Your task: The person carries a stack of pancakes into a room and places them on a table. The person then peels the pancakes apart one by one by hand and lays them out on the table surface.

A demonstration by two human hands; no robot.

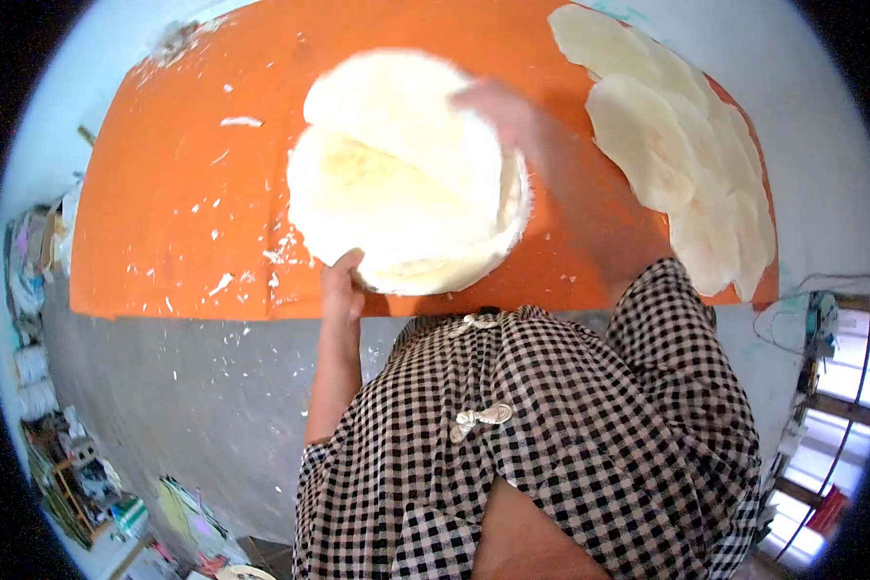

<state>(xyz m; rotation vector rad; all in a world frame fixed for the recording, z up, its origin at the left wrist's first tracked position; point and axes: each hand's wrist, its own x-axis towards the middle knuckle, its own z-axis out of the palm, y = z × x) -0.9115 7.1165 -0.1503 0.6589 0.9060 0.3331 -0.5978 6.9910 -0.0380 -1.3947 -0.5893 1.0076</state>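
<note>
A stack of pale, thin round sheets like flatbreads (387, 217) lies on the orange tabletop near its front edge. My left hand (343, 277) grips the stack's lower left rim, thumb on top and the other fingers mostly hidden beneath. Across the upper part of the stack is one more round sheet (391, 101), set off toward the far side and blurred at its outline. At that sheet's right edge is my right hand (501, 111), smeared by motion, with its fingers reaching over the edge.
More pale sheets (681, 145) lie overlapping along the table's right end. White scraps (242, 122) are scattered over the left of the orange tabletop (164, 193). Bags and clutter (34, 377) line the left wall, and a barred window (836, 435) is at lower right.
</note>
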